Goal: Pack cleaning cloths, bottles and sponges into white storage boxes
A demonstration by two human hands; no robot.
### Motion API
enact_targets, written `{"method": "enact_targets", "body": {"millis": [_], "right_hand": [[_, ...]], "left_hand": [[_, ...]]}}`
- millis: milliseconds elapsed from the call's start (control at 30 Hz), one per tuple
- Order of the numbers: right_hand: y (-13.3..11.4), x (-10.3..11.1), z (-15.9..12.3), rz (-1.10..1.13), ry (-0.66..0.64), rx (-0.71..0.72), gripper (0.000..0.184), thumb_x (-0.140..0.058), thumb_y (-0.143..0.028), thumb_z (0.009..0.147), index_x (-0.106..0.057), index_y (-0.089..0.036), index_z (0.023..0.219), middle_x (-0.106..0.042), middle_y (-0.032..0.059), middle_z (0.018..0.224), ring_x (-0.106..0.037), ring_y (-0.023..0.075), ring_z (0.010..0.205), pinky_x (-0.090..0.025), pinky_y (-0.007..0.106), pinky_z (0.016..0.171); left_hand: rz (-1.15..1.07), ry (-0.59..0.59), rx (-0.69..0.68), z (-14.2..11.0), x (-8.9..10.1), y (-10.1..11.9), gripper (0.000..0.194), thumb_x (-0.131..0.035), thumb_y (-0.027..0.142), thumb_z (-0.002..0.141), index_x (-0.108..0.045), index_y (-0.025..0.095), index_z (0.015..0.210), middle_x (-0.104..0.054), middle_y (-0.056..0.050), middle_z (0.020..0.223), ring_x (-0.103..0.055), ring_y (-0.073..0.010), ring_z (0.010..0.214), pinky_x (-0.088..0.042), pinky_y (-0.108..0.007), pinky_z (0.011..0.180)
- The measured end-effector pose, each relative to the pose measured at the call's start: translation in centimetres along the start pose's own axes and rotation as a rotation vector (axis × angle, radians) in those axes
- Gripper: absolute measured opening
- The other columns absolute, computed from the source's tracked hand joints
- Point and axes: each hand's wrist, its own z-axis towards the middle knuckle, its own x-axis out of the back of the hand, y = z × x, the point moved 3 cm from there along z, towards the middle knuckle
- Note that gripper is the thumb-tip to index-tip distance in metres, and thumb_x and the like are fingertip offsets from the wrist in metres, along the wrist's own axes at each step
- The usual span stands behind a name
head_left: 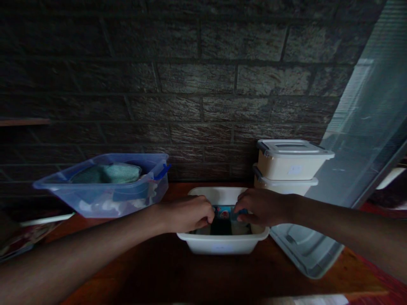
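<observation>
A white plastic tub (221,246) stands on the wooden table, with a paper label on its front. Inside lies a packet with a blue printed top (224,213) and a dark lower part, among pale items that I cannot make out. My left hand (192,213) reaches over the tub's left side, its fingers curled beside the packet; what they hold, if anything, is hidden. From the right, my right hand (262,206) reaches in, thumb and fingers closed around a blue piece at the packet's right edge.
At the left stands a translucent blue bin (104,203) holding a green cloth-like item (108,173). Two lidded cream boxes (282,167) are stacked at the right. A loose grey lid (308,250) lies before them on the wooden table (152,271). Behind rises a dark brick wall (197,110).
</observation>
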Motion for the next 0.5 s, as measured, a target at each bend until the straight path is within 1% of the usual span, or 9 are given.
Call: {"method": "enact_targets", "body": {"millis": [167,267,367,500], "right_hand": [[0.3,0.2,-0.5,-0.017,0.006,-0.013,0.027,-0.06,-0.031,0.097,-0.079,-0.017,0.109,-0.078,0.0111,0.099,-0.071,0.0244,0.096,-0.05,0.033,0.088],[0.5,0.5,-1.0,0.003,0.037,-0.013,0.026,-0.06,-0.029,0.097,-0.079,-0.016,0.11,-0.078,0.0115,0.1,-0.072,0.0239,0.094,-0.05,0.033,0.086],[0.8,0.7,-1.6,0.031,0.078,-0.014,0.024,-0.061,-0.026,0.097,-0.079,-0.017,0.109,-0.078,0.0115,0.101,-0.072,0.0239,0.093,-0.05,0.033,0.085],[1.4,0.6,-2.3,0.05,0.122,-0.014,0.022,-0.062,-0.024,0.096,-0.08,-0.018,0.108,-0.077,0.0112,0.101,-0.072,0.0237,0.094,-0.048,0.033,0.086]], "left_hand": [[0.002,0.025,0.002,0.0,0.3,-0.1,0.015,-0.066,0.011,0.088,-0.076,0.021,0.084,-0.072,-0.001,0.08,-0.067,-0.0154,0.076,-0.046,-0.024,0.072],[-0.026,0.054,-0.011,-0.3,1.2,0.4,0.015,-0.064,0.014,0.092,-0.076,0.021,0.087,-0.072,-0.001,0.08,-0.068,-0.0153,0.078,-0.046,-0.024,0.074],[-0.083,0.123,-0.004,-1.2,2.7,1.1,0.017,-0.061,0.016,0.095,-0.076,0.021,0.091,-0.072,-0.002,0.085,-0.068,-0.0153,0.082,-0.047,-0.024,0.077],[-0.109,0.24,0.097,-2.9,4.0,1.2,0.019,-0.057,0.021,0.099,-0.076,0.022,0.097,-0.073,-0.001,0.091,-0.068,-0.0145,0.086,-0.046,-0.022,0.076]]}}
